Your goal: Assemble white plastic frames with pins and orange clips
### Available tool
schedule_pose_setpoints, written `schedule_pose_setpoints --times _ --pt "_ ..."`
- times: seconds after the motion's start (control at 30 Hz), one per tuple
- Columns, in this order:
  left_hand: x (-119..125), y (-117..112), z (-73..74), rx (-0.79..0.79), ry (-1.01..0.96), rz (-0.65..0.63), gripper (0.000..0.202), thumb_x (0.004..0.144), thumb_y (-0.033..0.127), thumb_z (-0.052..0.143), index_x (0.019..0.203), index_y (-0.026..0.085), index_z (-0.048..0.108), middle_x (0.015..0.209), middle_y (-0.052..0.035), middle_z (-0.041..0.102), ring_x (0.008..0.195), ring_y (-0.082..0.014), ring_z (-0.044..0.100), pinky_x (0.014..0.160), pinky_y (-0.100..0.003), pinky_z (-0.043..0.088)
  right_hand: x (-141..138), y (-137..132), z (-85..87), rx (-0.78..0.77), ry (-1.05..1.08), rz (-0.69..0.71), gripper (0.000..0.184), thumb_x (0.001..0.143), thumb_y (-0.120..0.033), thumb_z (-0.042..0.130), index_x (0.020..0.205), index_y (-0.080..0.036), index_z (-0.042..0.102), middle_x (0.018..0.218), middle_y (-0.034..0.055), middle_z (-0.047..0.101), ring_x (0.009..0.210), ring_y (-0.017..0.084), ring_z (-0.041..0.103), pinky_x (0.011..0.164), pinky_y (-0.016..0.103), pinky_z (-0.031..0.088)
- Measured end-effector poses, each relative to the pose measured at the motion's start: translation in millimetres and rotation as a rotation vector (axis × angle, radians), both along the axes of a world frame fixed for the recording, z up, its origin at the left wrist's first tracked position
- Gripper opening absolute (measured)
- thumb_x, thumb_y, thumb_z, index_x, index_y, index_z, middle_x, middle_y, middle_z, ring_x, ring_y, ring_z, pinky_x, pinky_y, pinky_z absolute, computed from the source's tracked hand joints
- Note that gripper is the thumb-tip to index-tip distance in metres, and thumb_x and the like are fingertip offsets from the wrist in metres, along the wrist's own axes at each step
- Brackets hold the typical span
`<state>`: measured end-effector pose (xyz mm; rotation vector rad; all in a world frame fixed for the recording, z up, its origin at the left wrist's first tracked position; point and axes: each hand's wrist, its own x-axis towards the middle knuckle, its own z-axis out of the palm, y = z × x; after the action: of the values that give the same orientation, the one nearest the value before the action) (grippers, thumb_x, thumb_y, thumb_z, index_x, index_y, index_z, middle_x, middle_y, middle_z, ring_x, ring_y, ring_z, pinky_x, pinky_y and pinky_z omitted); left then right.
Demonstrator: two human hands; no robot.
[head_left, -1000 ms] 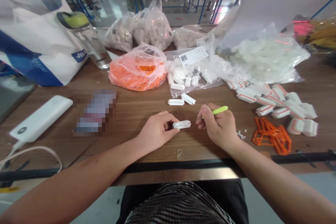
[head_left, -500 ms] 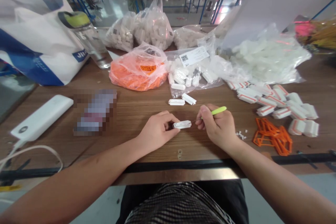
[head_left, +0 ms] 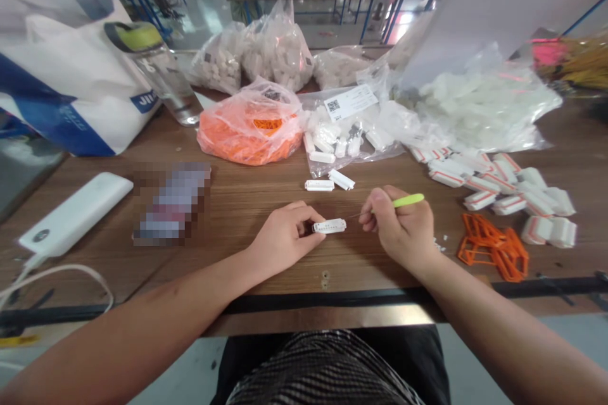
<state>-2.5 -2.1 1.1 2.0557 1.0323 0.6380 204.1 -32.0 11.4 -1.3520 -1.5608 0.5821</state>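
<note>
My left hand (head_left: 285,234) pinches a small white plastic block (head_left: 329,226) with a row of tiny holes, holding it just above the wooden table (head_left: 247,272). My right hand (head_left: 401,228) grips a thin needle tool with a green handle (head_left: 407,201). Its fine steel tip points left and stops close to the block's right end. Two similar white blocks (head_left: 319,185) (head_left: 341,179) lie on the table just beyond my hands. Behind them is a clear plastic bag of white parts (head_left: 332,133).
An orange-filled bag (head_left: 249,130) and bagged white pieces (head_left: 484,107) crowd the back. White parts with orange stripes (head_left: 498,190) and an orange plastic runner (head_left: 494,247) lie right. A white power bank (head_left: 76,215), a pixelated object (head_left: 173,205) and a glass bottle (head_left: 161,76) stand left.
My right hand and the needle tool have shifted right, drawing the tip slightly back from the white block. My left hand and the block have barely moved.
</note>
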Motion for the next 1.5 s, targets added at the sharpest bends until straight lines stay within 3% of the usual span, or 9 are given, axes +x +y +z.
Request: schedule_pose_setpoints --times 0.63,0.87,1.1,1.5 --pt "-0.4 0.0 0.1 0.009 0.006 -0.006 0.012 0.079 0.016 0.067 0.089 0.021 0.07 0.07 0.0036 0.054 0.057 -0.0088 0.047 0.058 -0.023 0.04 -1.3 5.7 -1.9 -0.101 -0.027 0.005 0.038 0.096 -0.037 0.042 0.066 -0.018 0.056 0.054 -0.0003 0.062 0.043 0.01 0.06 0.045 0.022 0.047" --pt "0.0 -0.1 0.0 -0.004 -0.013 0.0 0.013 0.078 0.016 0.067 0.089 0.02 0.07 0.071 0.0035 0.054 0.056 -0.0081 0.046 0.057 -0.022 0.04 -5.3 2.3 -2.1 -0.006 -0.204 0.019 0.036 0.096 -0.034 0.043 0.067 -0.018 0.056 0.056 0.0009 0.062 0.047 0.011 0.06 0.047 0.023 0.047" --pt "0.1 0.5 0.6 -0.015 0.003 0.001 0.014 0.078 0.016 0.067 0.091 0.021 0.071 0.072 0.0033 0.055 0.057 -0.0085 0.047 0.058 -0.022 0.04 -2.7 -1.2 0.2 0.017 -0.075 -0.006 0.037 0.096 -0.03 0.042 0.065 -0.018 0.056 0.055 -0.0002 0.061 0.046 0.009 0.061 0.045 0.02 0.046" --pt "0.0 0.5 -1.2 -0.001 -0.002 0.0 0.014 0.078 0.016 0.068 0.091 0.021 0.071 0.07 0.0039 0.053 0.057 -0.0085 0.046 0.058 -0.023 0.039 -1.7 0.5 0.6 -0.012 -0.139 0.05 0.037 0.097 -0.031 0.042 0.064 -0.019 0.055 0.054 -0.0007 0.06 0.045 0.009 0.057 0.047 0.022 0.044"
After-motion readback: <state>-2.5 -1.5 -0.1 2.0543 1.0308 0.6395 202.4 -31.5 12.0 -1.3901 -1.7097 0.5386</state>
